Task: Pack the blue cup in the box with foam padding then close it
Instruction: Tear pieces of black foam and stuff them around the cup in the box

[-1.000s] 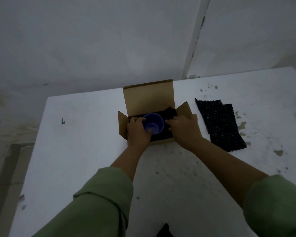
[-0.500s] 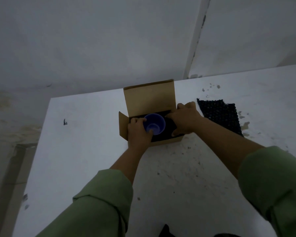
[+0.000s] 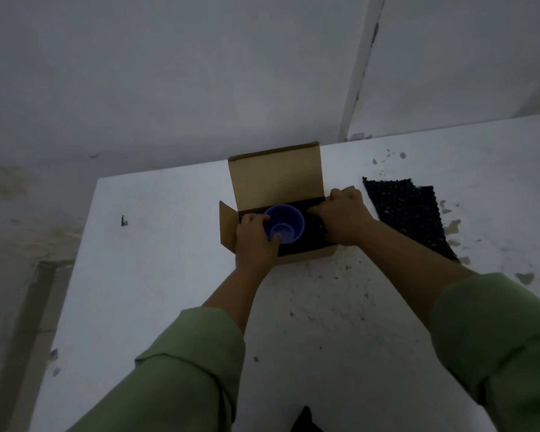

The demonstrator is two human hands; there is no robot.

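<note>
both forearms reach away from the camera over the white table (image 3: 156,275), green sleeves (image 3: 187,369) pushed back to mid-forearm. the left hand (image 3: 254,241) lies palm down on the near-left corner of the open cardboard box (image 3: 306,255), its fingers (image 3: 258,218) curled round the left side of the blue cup (image 3: 283,223) and gripping it. the cup stands upright inside the box, mouth up, in the left half, on dark foam padding (image 3: 314,233) that lines the inside.

the right hand (image 3: 343,218) comes in from the right — wrist bent, knuckles up — and rests over the right end of the box, beside the right side flap. its fingers (image 3: 320,210) are bent down onto the dark lining just right of the cup; whether they pinch the foam or only press on it cannot be told in the dim light.

the box's far lid flap (image 3: 275,176) stands upright and the left side flap (image 3: 228,224) is folded outward. a second piece of black bumpy foam (image 3: 407,213) lies flat on the table to the right of the box, just beyond the right hand.

no print, label or brand can be made out on the box, cup or foam.
</note>
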